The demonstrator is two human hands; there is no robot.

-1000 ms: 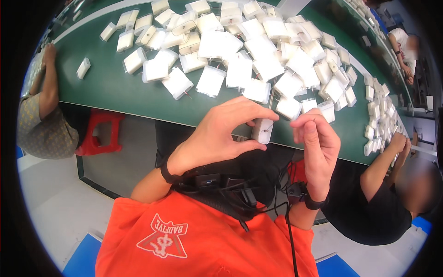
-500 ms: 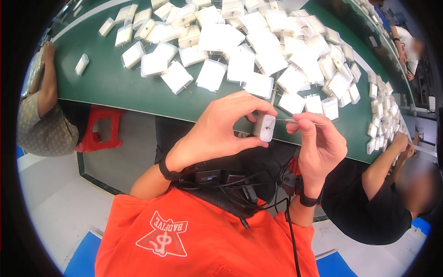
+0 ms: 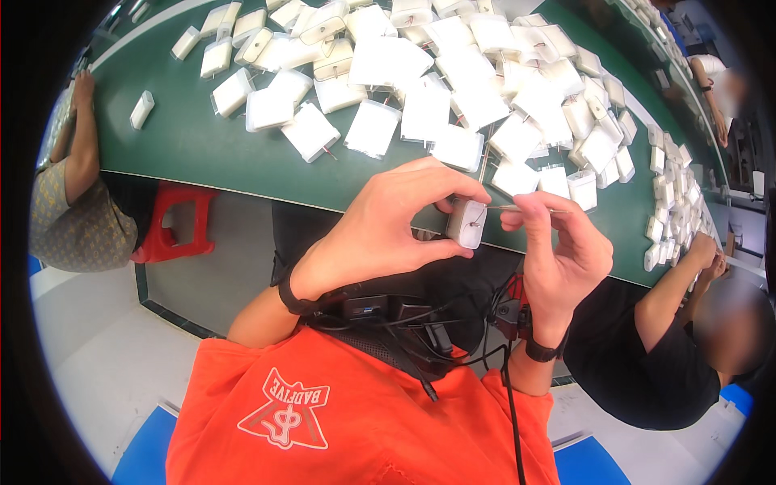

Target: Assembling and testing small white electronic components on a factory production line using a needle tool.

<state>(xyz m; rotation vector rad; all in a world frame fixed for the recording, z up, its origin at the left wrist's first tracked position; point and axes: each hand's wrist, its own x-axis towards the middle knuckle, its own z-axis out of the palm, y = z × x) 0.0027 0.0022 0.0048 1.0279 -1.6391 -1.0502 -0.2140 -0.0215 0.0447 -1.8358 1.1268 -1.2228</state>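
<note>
My left hand (image 3: 392,212) grips a small white rectangular block (image 3: 464,233) between thumb and fingers, just off the front edge of the table. The block's end face is turned to the right and shows thin dark wires coming out near its middle. My right hand (image 3: 566,250) is closed in a pinch on a thin metal tool (image 3: 511,208). The tool's tip reaches the upper edge of the block's end face; whether it touches the wire is too small to tell. Beyond my hands lies a pile of similar white blocks (image 3: 424,109), several with short wires sticking out.
The green table (image 3: 242,166) curves across in front of me. A single white block (image 3: 141,110) lies apart at the left. More blocks (image 3: 672,202) are heaped at the right, beside a co-worker's hands (image 3: 705,257). Another person's arm (image 3: 83,153) rests at the left, near a red stool (image 3: 179,226).
Both hands have shifted very slightly to the right. The tool's tip has moved a little against the block's end face; the grips are the same.
</note>
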